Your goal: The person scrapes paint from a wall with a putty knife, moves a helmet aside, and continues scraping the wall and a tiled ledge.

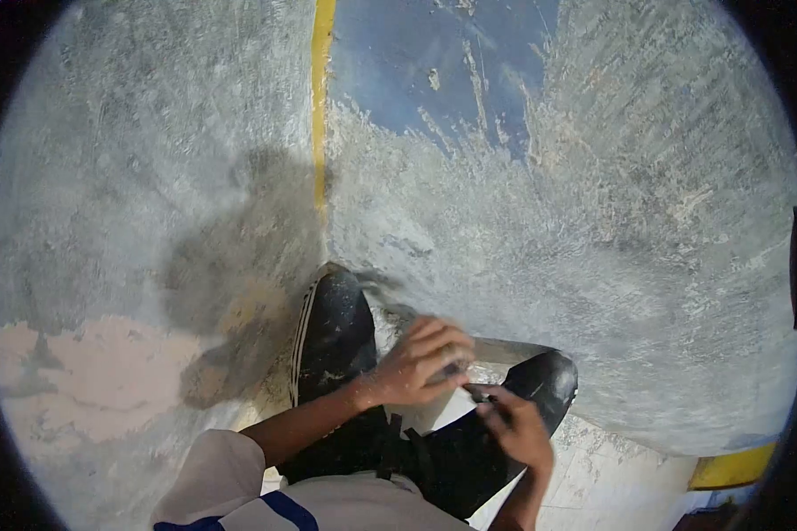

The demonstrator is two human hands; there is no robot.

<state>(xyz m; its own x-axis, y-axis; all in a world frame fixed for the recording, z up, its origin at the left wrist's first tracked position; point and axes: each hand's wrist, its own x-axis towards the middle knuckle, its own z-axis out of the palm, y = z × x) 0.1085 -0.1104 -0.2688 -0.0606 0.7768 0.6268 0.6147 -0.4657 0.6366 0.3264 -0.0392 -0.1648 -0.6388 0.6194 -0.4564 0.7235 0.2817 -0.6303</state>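
My left hand [421,361] is curled in front of my knees, its fingers blurred by motion. Something greyish shows at its fingertips, too smeared to name. Just right of it and lower, my right hand [518,431] is closed on a small dark tool [482,391], whose thin end points toward the left hand. The fingers hide most of this tool, so its kind is not clear. Both hands are close together above my black trousers [335,332], which carry pale specks of dust.
Ahead stands a rough, scraped grey wall [611,221] with a blue paint patch [416,62] and a yellow vertical stripe [321,115] at the corner. A pinkish patch [106,372] marks the left wall. Pale floor tiles [602,478] and a yellow edge [732,469] lie at lower right.
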